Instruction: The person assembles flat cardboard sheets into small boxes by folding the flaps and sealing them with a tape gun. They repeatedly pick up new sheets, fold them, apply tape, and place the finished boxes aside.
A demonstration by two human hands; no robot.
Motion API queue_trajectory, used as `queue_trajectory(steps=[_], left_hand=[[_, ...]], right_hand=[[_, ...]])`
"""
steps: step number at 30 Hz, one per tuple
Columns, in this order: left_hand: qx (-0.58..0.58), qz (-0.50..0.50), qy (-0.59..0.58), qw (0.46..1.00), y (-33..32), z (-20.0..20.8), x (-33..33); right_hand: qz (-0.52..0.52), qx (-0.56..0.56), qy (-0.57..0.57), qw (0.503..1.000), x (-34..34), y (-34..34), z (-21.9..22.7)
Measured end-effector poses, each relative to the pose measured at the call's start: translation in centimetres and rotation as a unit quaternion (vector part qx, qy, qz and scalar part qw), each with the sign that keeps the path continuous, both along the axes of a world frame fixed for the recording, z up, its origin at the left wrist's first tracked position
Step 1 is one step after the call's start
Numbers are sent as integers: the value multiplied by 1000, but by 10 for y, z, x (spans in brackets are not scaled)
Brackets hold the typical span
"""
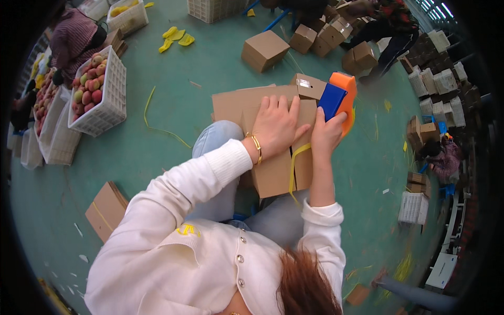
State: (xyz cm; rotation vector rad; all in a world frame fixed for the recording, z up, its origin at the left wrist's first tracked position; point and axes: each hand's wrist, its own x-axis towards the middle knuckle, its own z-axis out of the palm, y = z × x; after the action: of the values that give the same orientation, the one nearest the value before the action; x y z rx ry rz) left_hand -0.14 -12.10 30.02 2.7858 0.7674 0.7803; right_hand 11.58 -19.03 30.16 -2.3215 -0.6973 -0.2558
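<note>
A brown cardboard box (270,176) rests by my knees, its top flaps folded in along a middle seam. My left hand (275,126) lies flat on the cardboard with its fingers spread. In my right hand (328,128) is a tape dispenser (341,97), orange with a blue block on it, held at the box's far right edge. Whether its tape touches the cardboard is hidden. A yellow strap (292,168) trails down across the box from beside my right hand. Another flat piece of cardboard (226,105) sticks out beyond my left hand.
A small closed box (310,85) stands just past mine, with a larger box (265,51) farther off. White crates of apples (100,100) are at the left. Flattened cardboard (106,210) lies on the green floor (173,79). Co-workers (76,42) sit around, amid loose yellow straps.
</note>
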Motion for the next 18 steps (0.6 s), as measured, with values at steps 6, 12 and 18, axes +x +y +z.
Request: queue_trajectory(steps=[6, 12, 18], left_hand=[[36, -6, -53, 998, 21, -11, 7], [41, 12, 11, 999, 17, -1, 10], [66, 10, -13, 998, 19, -7, 9]], right_hand=[[181, 492, 234, 819, 52, -73, 17], [204, 548, 357, 728, 129, -214, 37], [200, 505, 267, 796, 153, -275, 73]])
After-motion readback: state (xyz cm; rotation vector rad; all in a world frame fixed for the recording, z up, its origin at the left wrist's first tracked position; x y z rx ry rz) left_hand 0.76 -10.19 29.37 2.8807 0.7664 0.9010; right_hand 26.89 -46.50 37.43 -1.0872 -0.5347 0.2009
